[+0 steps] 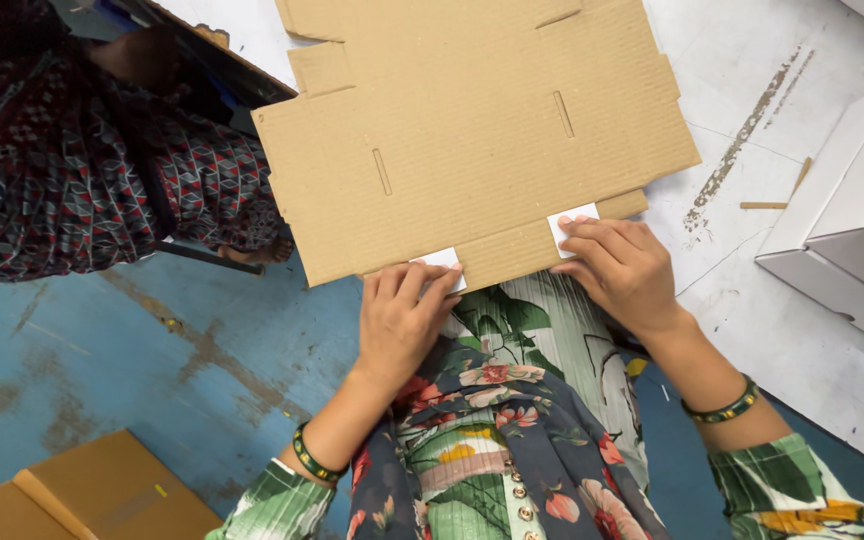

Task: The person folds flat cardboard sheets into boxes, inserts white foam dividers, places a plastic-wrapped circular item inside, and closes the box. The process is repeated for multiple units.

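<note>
Head view: a flat, unfolded cardboard sheet point(472, 130), die-cut with slots and flaps, lies on the white table point(752, 290) in front of me, its near edge hanging just over the table's edge above my lap. My left hand point(399, 320) lies flat on that near edge, fingers together and pressed down on a small white tab point(442, 262) at the left end of the narrow front flap. My right hand point(620, 268) does the same at the right end, fingers extended and pressing a 2nd white tab point(572, 222) against the cardboard. Neither hand is closed around anything; both push down from above. I cannot quite tell whether the tabs are tape or paper labels.

To the right on the table stand white folded boxes point(852, 220), well apart from my hands, and a thin wooden stick point(764, 205) lies near them. Beyond the sheet's left side sits another person in dark patterned clothing point(72, 170). Lower left, on the blue floor point(152, 350), lie brown cardboard pieces point(82, 495).
</note>
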Tool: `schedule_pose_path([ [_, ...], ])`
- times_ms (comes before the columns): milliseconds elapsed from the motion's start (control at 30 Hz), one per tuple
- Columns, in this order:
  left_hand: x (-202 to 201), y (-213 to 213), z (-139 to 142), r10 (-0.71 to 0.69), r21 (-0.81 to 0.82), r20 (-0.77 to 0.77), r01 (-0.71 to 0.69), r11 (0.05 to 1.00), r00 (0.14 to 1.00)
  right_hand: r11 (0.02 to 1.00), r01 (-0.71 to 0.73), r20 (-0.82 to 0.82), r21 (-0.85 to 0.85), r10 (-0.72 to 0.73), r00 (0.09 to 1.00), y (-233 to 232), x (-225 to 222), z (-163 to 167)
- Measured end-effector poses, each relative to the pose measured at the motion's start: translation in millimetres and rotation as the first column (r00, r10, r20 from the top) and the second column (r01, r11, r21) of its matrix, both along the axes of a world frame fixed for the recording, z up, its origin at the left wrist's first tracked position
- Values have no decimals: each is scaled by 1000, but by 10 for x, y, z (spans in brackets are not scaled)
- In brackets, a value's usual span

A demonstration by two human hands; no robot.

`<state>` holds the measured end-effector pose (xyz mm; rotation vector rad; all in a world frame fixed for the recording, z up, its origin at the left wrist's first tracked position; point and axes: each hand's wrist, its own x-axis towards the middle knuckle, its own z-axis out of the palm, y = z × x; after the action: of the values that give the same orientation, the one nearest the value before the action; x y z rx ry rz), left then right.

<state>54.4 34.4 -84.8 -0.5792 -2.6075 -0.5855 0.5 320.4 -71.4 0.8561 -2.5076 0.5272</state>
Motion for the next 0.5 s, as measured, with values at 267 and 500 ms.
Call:
schedule_pose_path([
  [267, -130, -47, 191, -59, 55, -7, 59, 997, 998, 999, -39, 84, -4, 39, 996, 90, -219, 137],
  [500, -576, -177, 233, -2, 134, 165, -20, 991, 986, 998, -42, 401, -53, 60, 914, 31, -745, 131],
])
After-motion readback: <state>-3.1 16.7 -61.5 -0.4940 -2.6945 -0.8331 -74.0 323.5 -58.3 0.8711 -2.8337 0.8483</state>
